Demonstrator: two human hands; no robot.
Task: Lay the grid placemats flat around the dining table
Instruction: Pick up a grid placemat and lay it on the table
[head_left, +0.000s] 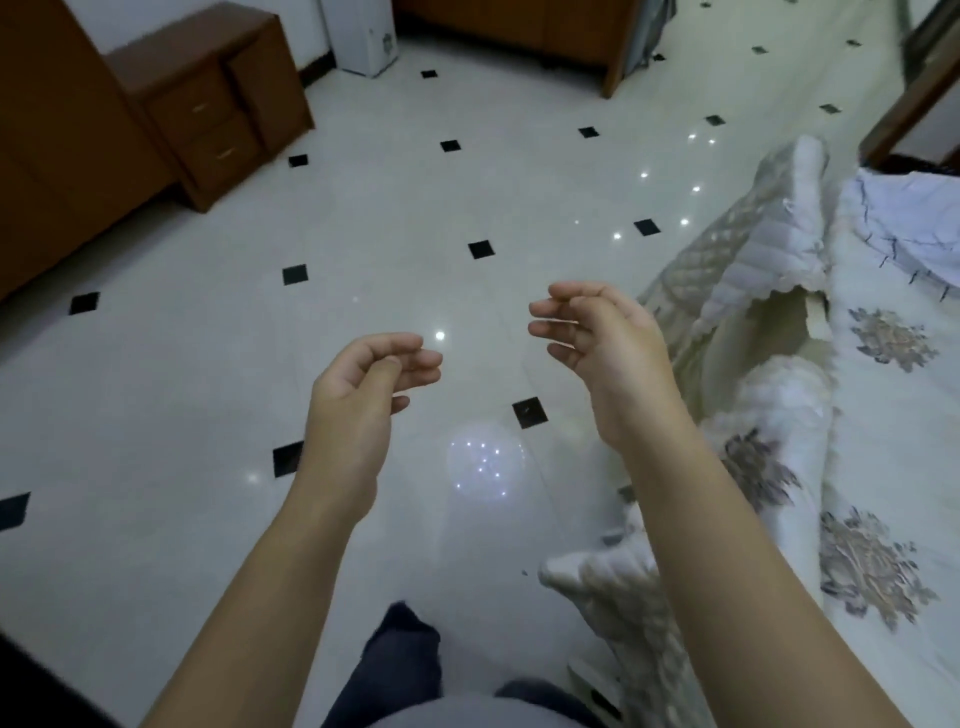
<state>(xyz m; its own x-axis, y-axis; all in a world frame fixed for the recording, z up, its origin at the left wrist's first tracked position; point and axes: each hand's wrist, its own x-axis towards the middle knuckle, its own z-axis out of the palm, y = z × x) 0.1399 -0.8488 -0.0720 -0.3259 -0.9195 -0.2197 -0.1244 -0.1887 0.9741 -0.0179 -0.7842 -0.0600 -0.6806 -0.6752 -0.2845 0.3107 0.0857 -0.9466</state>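
No grid placemat and no dining table appear in the head view. My left hand (363, 384) floats over the glossy white floor at centre, fingers curled loosely with the thumb near the fingertips, holding nothing. My right hand (597, 332) hangs a little higher and to the right, fingers bent and slightly apart, also empty. Both forearms reach in from the bottom of the frame. A gap of bare floor separates the two hands.
A bed with a quilted cream cover (769, 270) and floral bedding (883, 467) fills the right side. A brown wooden drawer cabinet (208, 114) stands at the back left, a white appliance (363, 36) behind it. White floor tiles with black diamond insets (481, 249) spread across the middle.
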